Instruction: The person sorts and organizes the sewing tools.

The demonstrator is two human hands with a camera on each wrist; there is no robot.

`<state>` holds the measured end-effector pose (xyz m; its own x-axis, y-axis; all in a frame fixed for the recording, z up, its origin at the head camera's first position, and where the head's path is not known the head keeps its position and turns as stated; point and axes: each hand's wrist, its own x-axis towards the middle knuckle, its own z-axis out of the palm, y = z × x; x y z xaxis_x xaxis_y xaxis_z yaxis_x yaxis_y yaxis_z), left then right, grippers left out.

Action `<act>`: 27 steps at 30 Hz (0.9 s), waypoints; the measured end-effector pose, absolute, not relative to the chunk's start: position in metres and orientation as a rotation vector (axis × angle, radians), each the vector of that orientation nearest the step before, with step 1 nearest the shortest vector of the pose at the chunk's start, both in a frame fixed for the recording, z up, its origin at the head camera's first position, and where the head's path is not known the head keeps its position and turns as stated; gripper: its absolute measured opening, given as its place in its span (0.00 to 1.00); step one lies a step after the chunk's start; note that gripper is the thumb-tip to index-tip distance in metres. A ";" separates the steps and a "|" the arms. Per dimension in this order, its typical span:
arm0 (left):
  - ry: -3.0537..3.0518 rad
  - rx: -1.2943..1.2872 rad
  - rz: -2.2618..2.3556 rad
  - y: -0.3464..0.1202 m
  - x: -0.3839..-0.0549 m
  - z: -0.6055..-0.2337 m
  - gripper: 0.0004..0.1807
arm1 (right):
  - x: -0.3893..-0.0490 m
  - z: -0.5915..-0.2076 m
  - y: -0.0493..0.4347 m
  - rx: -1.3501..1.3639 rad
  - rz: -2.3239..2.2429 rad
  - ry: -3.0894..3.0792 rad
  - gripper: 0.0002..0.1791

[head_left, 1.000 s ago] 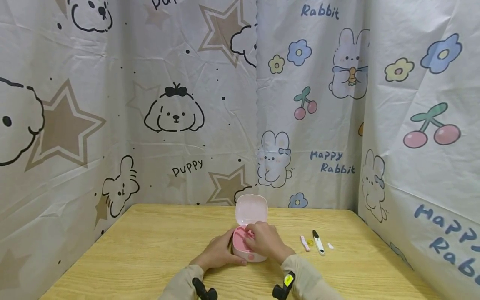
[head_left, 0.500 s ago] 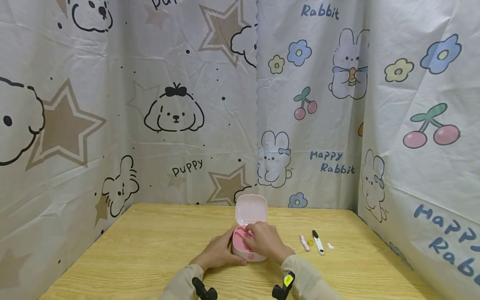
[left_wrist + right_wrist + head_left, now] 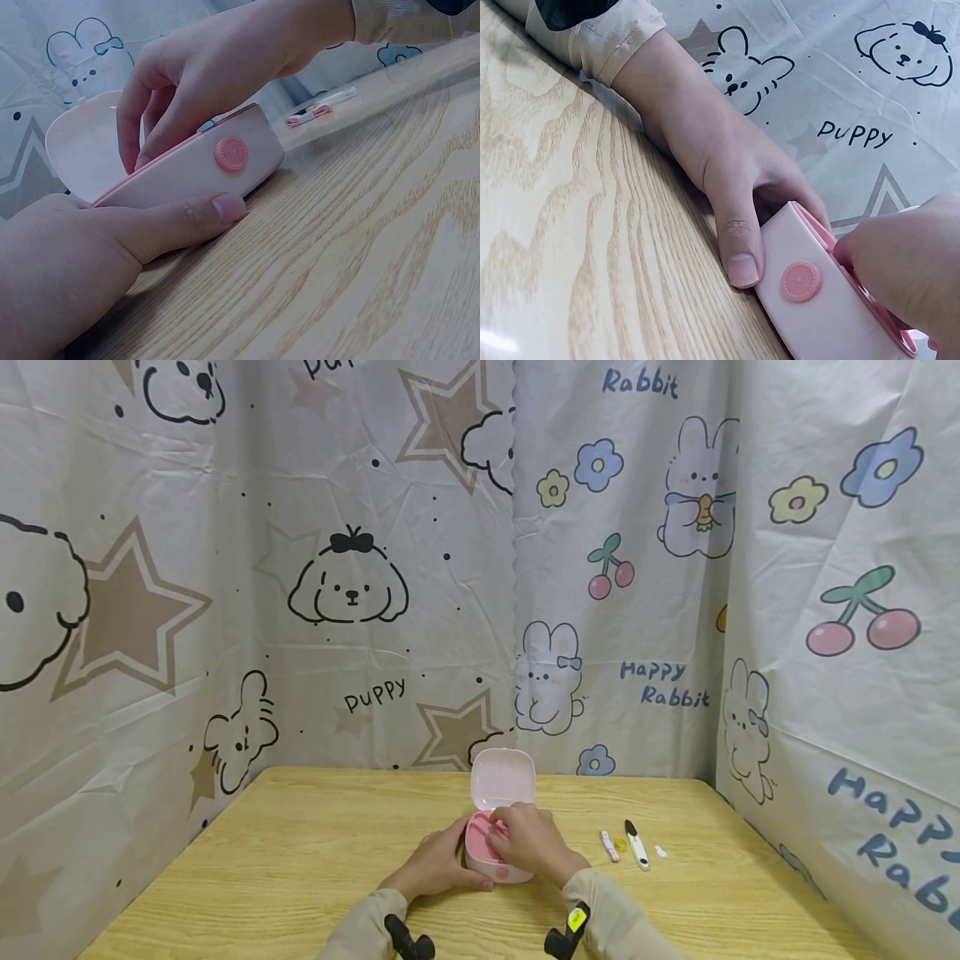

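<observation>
A small white-and-pink box (image 3: 514,875) stands on the table with its lid (image 3: 503,779) raised at the back. A round pink button (image 3: 231,154) sits on its front. My left hand (image 3: 438,862) grips the box's left side, thumb along the front and fingers behind. From the right, my right hand (image 3: 529,839) reaches over the rim with bent fingers (image 3: 132,124) down in the pink interior (image 3: 480,839). The box hides those fingertips, so I cannot tell what they hold. A bit of something light blue (image 3: 206,126) shows at the rim under this hand.
Right of the box lie a pink-and-white strip-like item (image 3: 609,847), a small yellow round thing (image 3: 620,845), a slim white tool with a black end (image 3: 637,846) and a small white piece (image 3: 661,852). A printed curtain (image 3: 337,710) hangs around the wooden table (image 3: 315,835).
</observation>
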<state>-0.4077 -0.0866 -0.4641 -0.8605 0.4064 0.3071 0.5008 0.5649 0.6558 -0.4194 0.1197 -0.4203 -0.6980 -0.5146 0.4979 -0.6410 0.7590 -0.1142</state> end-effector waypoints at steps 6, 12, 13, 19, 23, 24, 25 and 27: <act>-2.670 -0.782 -1.172 -0.086 -0.408 -0.464 0.64 | -0.420 -0.419 0.120 0.865 0.396 -2.544 0.11; -2.669 -0.785 -1.167 -0.087 -0.409 -0.465 0.64 | -0.418 -0.416 0.120 0.863 0.404 -2.558 0.11; -2.669 -0.786 -1.165 -0.087 -0.409 -0.465 0.64 | -0.418 -0.416 0.120 0.867 0.406 -2.555 0.11; -2.665 -0.796 -1.172 -0.086 -0.409 -0.465 0.64 | -0.419 -0.414 0.123 0.880 0.411 -2.561 0.11; -2.659 -0.806 -1.161 -0.086 -0.408 -0.465 0.64 | -0.420 -0.413 0.124 0.885 0.427 -2.568 0.11; -2.653 -0.810 -1.159 -0.086 -0.408 -0.465 0.64 | -0.420 -0.413 0.124 0.886 0.432 -2.571 0.11; -2.652 -0.810 -1.149 -0.086 -0.408 -0.465 0.64 | -0.420 -0.413 0.125 0.885 0.436 -2.573 0.11; -2.642 -0.819 -1.146 -0.086 -0.408 -0.466 0.64 | -0.421 -0.414 0.125 0.878 0.434 -2.576 0.11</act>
<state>-0.4080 -0.0860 -0.4657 -0.8403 0.4236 0.3382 0.5364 0.5599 0.6314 -0.4205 0.1252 -0.4136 -0.7307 -0.5148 0.4483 -0.6332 0.7565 -0.1634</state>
